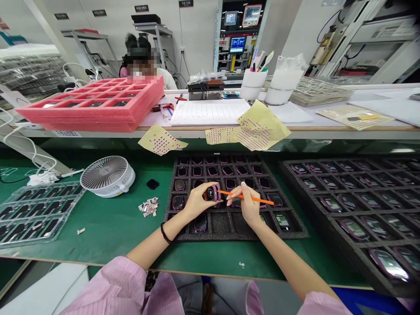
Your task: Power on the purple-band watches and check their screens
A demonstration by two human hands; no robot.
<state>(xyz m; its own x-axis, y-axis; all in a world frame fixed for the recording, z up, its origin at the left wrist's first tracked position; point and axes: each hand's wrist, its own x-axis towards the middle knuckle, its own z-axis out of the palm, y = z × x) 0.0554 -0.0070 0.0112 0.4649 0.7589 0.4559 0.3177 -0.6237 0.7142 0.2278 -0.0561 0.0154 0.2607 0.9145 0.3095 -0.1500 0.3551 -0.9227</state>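
My left hand holds a small purple-framed device between thumb and fingers, over the middle of a dark foam tray. In my right hand is a thin orange stick, gripped like a pen, its tip at the edge of the purple-framed device. Whether the tip touches it I cannot tell. Similar purple-framed devices lie in the tray's compartments around both hands. Some compartments in the near row hold nothing.
A second foam tray of devices stands at right. Left are a round fan, a clear plastic tray, small paper pieces and a black square piece. Yellow sheets hang from the shelf edge, below a pink foam tray.
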